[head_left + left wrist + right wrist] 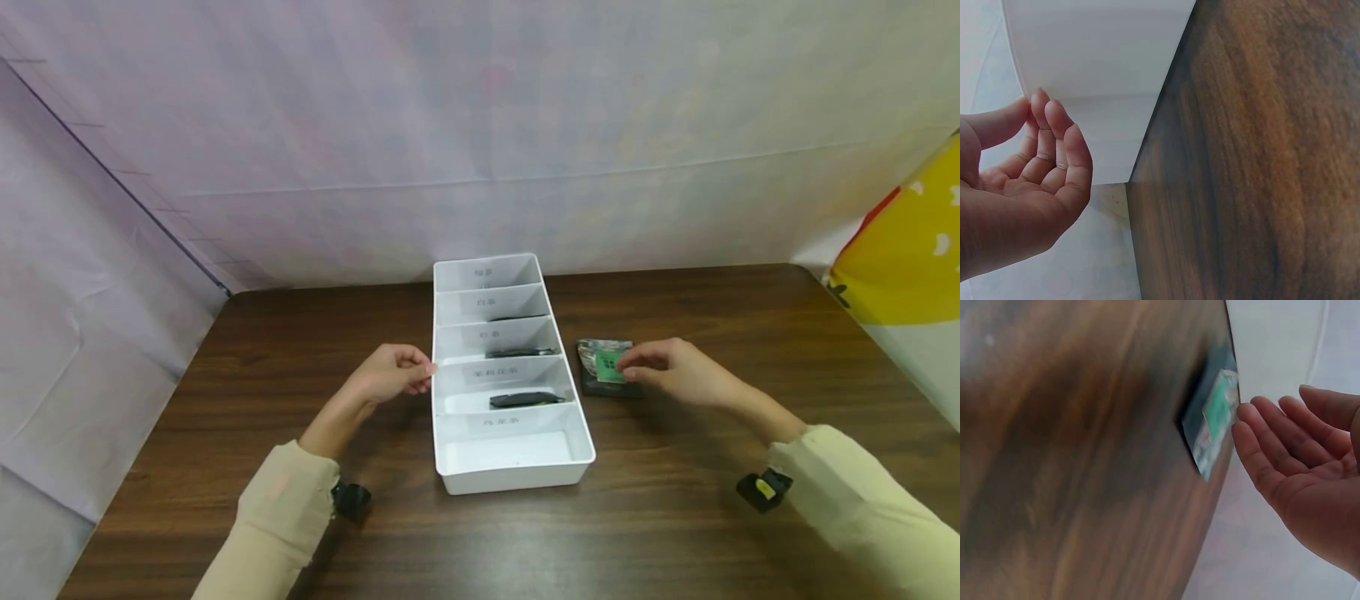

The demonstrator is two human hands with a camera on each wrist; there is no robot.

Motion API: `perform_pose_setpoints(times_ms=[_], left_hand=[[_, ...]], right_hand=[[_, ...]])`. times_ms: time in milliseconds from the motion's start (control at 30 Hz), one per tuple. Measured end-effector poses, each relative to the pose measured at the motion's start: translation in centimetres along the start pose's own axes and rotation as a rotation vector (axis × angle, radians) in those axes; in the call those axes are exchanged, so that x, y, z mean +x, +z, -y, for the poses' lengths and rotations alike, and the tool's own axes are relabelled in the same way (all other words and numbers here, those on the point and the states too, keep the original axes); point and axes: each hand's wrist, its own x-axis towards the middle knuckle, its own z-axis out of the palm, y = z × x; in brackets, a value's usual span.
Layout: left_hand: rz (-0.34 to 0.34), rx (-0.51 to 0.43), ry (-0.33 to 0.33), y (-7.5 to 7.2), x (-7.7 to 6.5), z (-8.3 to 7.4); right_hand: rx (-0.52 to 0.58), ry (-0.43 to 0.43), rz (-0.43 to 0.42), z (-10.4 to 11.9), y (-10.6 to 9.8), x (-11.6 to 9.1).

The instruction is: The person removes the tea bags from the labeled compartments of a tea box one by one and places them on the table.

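A long white compartment box (513, 479) stands on the table, its compartments labelled in Chinese with kinds of tea. Dark tea sachets lie in the three middle ones; the one in the jasmine compartment (525, 400) is easiest to see. My left hand (390, 372) holds the box's left rim by the thumb and fingertips, seen close up at the outer wall (1104, 56) in the left wrist view. To the right of the box, a tea sachet (592, 387) with a green label lies on the table. Over it hovers my right hand (671, 372), fingers loosely bent and nothing held.
The brown wooden table (637, 542) runs back to a pale cloth curtain (487, 125). Another cloth with a yellow pattern (907, 250) hangs at the right edge. The nearest and farthest compartments show no sachets.
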Motion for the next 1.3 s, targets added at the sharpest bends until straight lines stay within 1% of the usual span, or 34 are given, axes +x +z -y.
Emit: perform_pose_setpoints(times_ms=[200,267,500,633,933,1300], left_hand=[[-0.003,0.000,-0.002,0.1,0.1,0.1],[-0.005,0.000,-0.002,0.2,0.1,0.1],[-0.003,-0.001,0.000,0.1,-0.1,0.0],[-0.002,-0.006,0.000,0.0,-0.1,0.1],[0.002,-0.018,-0.001,0.1,0.0,0.0],[0.004,-0.023,0.000,0.0,0.1,0.2]], right_hand=[[-0.016,0.034,0.024,-0.1,1.5,-0.1],[-0.023,0.041,0.021,-0.2,1.9,-0.1],[-0.034,0.061,0.023,-0.3,2.3,0.1],[-0.037,0.053,0.012,-0.4,2.3,0.6],[-0.049,0.019,-0.018,-1.3,1.8,2.4],[0.013,0.092,-0.007,-2.2,1.0,5.3]])
